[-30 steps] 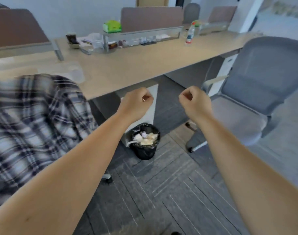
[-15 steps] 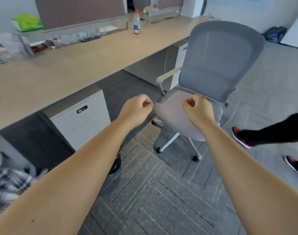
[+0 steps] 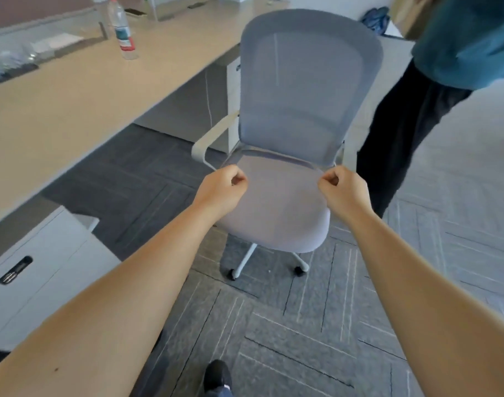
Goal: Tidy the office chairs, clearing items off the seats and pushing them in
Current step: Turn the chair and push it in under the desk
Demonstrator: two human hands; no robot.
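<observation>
A grey mesh-backed office chair (image 3: 299,110) on a white wheeled base stands pulled out from the long wooden desk (image 3: 73,90), its seat facing me. Nothing lies on its grey seat (image 3: 282,213). My left hand (image 3: 222,187) is a closed fist held over the seat's left edge. My right hand (image 3: 342,187) is a closed fist over the seat's right edge. Neither fist holds anything, and I cannot tell whether they touch the chair.
A person in a teal top and dark trousers (image 3: 411,118) stands just right of the chair. A plastic water bottle (image 3: 122,27) stands on the desk. A white drawer cabinet (image 3: 36,282) sits under the desk at the left. My shoe (image 3: 216,376) shows at the bottom.
My view has swung right, away from a chair with a plaid shirt and a bin. The grey chair is now close and centred, and the other person stands nearer.
</observation>
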